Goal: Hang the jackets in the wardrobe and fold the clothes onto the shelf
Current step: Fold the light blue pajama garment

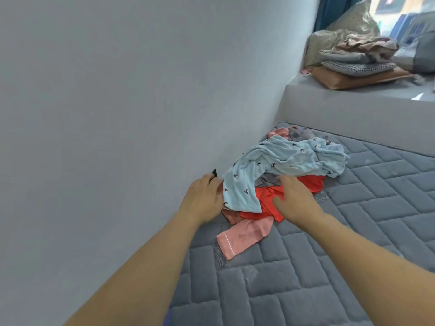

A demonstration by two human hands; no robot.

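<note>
Head view: hands (249, 196) on clothes pile (280, 170)

Mattress (353, 231): grey-blue, quilted in a rectangular brick pattern. Wall (117, 90): plain pale grey. Top garment (282, 161): light blue with small dark bird-like motifs. Garment beneath (268, 203): bright red-orange. Sleeve (242, 236): salmon pink with a thin white line near the cuff. Cushion (357, 68) on the ledge (329, 97): black-and-white houndstooth. Curtain (334, 10): teal.
</note>
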